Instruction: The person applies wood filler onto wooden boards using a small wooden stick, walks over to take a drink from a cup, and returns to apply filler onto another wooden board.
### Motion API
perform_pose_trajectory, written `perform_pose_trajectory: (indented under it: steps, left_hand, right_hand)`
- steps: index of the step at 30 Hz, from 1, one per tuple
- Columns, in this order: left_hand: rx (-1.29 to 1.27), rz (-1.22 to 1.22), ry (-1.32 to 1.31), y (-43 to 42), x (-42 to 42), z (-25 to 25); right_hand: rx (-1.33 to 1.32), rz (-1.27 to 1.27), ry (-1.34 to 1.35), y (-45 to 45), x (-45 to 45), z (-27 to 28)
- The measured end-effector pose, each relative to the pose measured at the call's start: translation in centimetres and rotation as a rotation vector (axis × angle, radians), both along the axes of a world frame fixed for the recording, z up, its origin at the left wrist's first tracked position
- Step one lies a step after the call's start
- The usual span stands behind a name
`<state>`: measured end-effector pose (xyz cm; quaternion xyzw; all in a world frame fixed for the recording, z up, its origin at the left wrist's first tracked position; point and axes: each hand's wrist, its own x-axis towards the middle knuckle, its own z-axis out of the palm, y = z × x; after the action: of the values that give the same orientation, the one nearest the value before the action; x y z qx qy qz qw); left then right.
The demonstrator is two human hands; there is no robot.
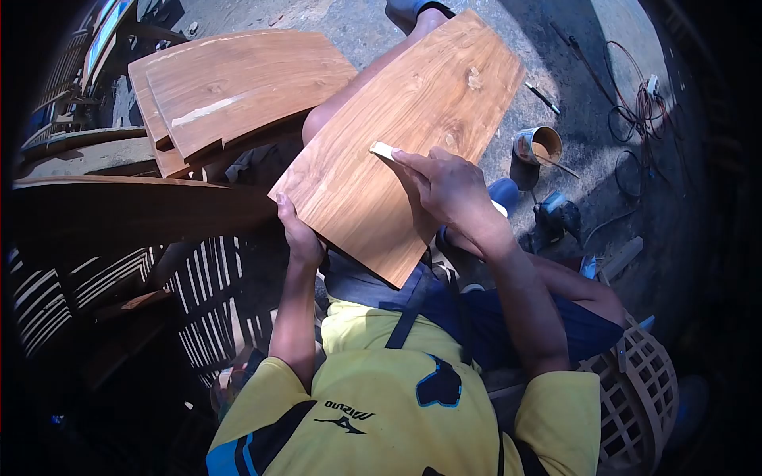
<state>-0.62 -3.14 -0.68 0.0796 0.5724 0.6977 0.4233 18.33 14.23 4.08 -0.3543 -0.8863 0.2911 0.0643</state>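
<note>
Yellow T-shirt (397,397) with dark patches and "MIZUNO" lettering, upside down to the camera, fills the foreground; its wearer sits with a board over the legs.

From where I stand, starting at the far left, a long dark curved plank (143,210) runs from the shadows toward the person's knees. Behind it, a stack of shaped wooden boards (246,87) rests in sunlight, the top one bearing a whitish streak.

Next comes the left hand (300,236), gripping the near left edge of a tapering wooden panel (341,194); its thumb lies against the edge, and its other fingers are hidden underneath. The panel slants across the lap, its far end pointing up and to the right, with swirling grain and a pale patch near that end.

Around the panel's middle, the right hand (452,186) is closed on a small pale strip (383,150), index finger extended along it, the strip's tip over the wood.

Farther right on the grey ground stands an open tin (521,149) with brown contents and a stick leaning out. Near it sits a blue-and-dark power tool (558,214). At far right are a latticed basket (641,412), close to the person, and tangled cable (639,119), farther off.
</note>
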Motion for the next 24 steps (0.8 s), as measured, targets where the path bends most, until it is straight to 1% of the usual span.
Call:
perform_pose_trajectory:
  steps: [2,6,8,15,17,18,19,21,24]
  left_hand:
    - [-0.007,0.003,-0.025,-0.3,0.1,-0.1]
    - [-0.013,-0.012,-0.001,0.0,0.3,0.4]
    - [0.003,-0.005,-0.005,0.1,0.3,0.3]
    - [0.011,-0.012,-0.009,0.1,0.2,0.4]
    - [0.014,-0.011,-0.010,-0.3,0.3,0.2]
    - [-0.001,-0.019,-0.015,-0.3,0.2,0.1]
    - [-0.013,-0.028,-0.018,-0.2,0.1,0.1]
    - [-0.010,-0.026,-0.019,-0.2,0.2,0.5]
    - [0.003,-0.037,-0.009,0.0,0.1,0.4]
  right_hand:
    - [-0.031,-0.028,-0.005,0.5,0.1,0.5]
    - [-0.003,-0.041,0.016,0.0,0.0,-1.1]
    - [-0.001,-0.002,-0.012,0.4,0.7,-1.0]
    - [0.007,-0.005,0.000,1.6,0.6,-1.0]
    - [0.039,0.025,-0.014,2.7,1.0,0.5]
    - [0.069,0.045,0.070,2.7,0.8,0.6]
    - [0.069,0.048,0.073,2.8,0.4,0.9]
    - [0.072,0.245,0.059,2.9,-0.6,1.6]
    - [0.078,0.301,-0.023,4.5,-2.1,1.7]
